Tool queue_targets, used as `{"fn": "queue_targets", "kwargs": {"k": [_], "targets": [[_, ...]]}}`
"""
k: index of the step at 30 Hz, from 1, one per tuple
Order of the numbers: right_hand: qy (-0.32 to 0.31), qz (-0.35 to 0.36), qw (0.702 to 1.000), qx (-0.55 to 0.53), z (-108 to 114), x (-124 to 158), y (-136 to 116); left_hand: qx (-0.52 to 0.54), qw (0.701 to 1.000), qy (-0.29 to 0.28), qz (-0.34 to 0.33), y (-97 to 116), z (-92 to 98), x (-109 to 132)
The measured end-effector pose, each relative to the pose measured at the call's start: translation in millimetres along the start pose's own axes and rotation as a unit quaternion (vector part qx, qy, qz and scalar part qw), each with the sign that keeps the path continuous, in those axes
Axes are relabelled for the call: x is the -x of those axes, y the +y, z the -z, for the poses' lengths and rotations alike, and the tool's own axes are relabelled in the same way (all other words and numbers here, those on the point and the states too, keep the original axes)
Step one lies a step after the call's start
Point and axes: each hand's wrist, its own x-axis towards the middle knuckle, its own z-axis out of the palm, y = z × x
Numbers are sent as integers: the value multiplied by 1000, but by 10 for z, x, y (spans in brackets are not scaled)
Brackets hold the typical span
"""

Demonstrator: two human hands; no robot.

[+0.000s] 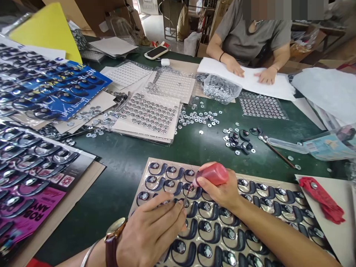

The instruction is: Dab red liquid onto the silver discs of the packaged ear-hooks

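My right hand (222, 189) grips a pink-red squeeze bottle (213, 174), tilted with its thin nozzle pointing down and left. Close to the nozzle tip, the fingers of my left hand (155, 226) come together over the sheet, thumb tucked below. What they pinch, if anything, is hidden. Both hands are above a cardboard-backed blister sheet (141, 181) carrying rows of dark, curved hook-shaped parts (210, 211), each with a shiny round metal piece. My left wrist wears a watch (115, 228) and a bangle.
More carded sheets (30, 174) are stacked at left. Trays of metal discs (150, 115), loose washers (197, 118) and a clear plastic box (222, 89) lie ahead. A red cloth piece (322, 200) rests at right. Across the table, a person's hands (267, 76) press on white sheets.
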Motion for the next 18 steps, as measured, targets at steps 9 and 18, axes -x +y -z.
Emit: {"fn": "queue_targets", "kwargs": {"k": [9, 18], "targets": [[4, 54, 996, 76, 15, -14, 1, -20, 1000, 3, -10, 68, -53, 47], [39, 45, 994, 97, 32, -6, 3, -11, 1000, -4, 3, 69, -33, 39]]}}
